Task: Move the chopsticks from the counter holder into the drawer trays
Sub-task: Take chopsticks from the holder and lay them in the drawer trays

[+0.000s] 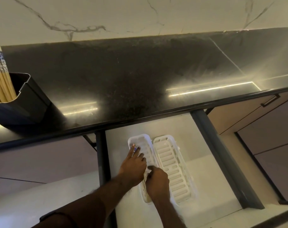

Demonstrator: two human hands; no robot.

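White slotted plastic trays [171, 163] lie side by side in the open drawer [214, 162], where both hands, left [133, 167] and right [158, 180], grip bamboo chopsticks [134, 148] to settle them lengthwise in the left tray, more waiting in the black holder [26, 99] on the far-left table [123, 79].

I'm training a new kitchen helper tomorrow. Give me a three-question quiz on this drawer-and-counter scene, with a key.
1. True or false: the black holder on the counter still contains chopsticks.
2. Which white tray are both hands over? A) left tray B) right tray
3. Fill in: the trays lie inside an open ____.

Key:
1. True.
2. A: the left hand and right hand are both at it; the right tray looks empty.
3. Drawer.
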